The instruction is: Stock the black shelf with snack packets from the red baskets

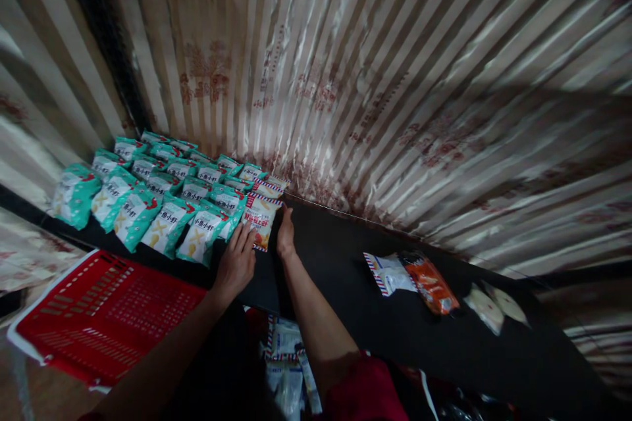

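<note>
On the black shelf (326, 243) a white and orange snack bag (261, 214) with a red-and-blue striped edge stands between my hands. My left hand (236, 266) presses its extended fingers against the bag's lower left side. Along the bag's right edge is my right hand (286, 231), held upright, its far fingers partly hidden. Directly left of this bag, several teal and white snack bags (168, 223) stand in rows. Behind it, another striped bag (269, 188) shows only its upper part.
Below the shelf at left is a red plastic basket (118, 316). Striped packets (286, 375) lie beneath me. Farther right on the shelf are a white striped packet (390, 274), an orange packet (432, 283) and two pale packets (486, 309). A pleated printed curtain (316, 79) hangs behind.
</note>
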A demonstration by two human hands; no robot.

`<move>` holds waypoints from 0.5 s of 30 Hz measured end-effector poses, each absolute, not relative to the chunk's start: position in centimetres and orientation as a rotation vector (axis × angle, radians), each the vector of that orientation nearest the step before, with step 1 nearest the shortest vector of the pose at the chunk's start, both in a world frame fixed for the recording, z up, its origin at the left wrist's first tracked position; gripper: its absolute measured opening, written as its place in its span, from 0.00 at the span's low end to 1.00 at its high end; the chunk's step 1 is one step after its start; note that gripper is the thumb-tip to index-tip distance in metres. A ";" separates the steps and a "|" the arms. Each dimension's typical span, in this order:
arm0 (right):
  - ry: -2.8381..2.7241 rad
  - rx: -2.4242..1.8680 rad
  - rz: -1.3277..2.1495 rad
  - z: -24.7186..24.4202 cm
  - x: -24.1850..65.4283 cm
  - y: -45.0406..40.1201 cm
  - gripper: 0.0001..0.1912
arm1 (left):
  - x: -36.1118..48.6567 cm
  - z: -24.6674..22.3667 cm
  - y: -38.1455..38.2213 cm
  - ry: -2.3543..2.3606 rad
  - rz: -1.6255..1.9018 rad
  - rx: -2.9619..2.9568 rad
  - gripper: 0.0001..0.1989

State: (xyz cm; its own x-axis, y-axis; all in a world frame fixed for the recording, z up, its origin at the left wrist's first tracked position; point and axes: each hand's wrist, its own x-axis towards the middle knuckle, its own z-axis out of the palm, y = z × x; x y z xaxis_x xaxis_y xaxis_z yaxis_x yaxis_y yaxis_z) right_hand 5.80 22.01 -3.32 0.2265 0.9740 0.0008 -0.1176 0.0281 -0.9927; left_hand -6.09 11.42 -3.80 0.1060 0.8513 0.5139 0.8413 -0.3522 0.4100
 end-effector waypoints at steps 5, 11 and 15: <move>-0.955 -1.292 0.955 -3.9 6.3 16.4 0.35 | -6.1 -3.9 11.2 1.809 1.132 2.351 0.24; -1.099 -1.303 0.834 -3.1 7.2 9.1 0.28 | -6.2 -3.9 9.8 1.713 1.202 2.352 0.22; -1.182 -1.364 0.741 -2.6 8.5 5.3 0.23 | -4.6 -4.7 6.6 1.652 1.197 2.304 0.20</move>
State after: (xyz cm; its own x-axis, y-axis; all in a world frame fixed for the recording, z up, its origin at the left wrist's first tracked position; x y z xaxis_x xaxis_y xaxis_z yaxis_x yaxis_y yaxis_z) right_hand 8.47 5.25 -2.57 0.2988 0.9333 0.1989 0.2284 0.1324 -0.9645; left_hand -4.58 6.62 -4.72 0.1221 0.8280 0.5472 0.7781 -0.4221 0.4651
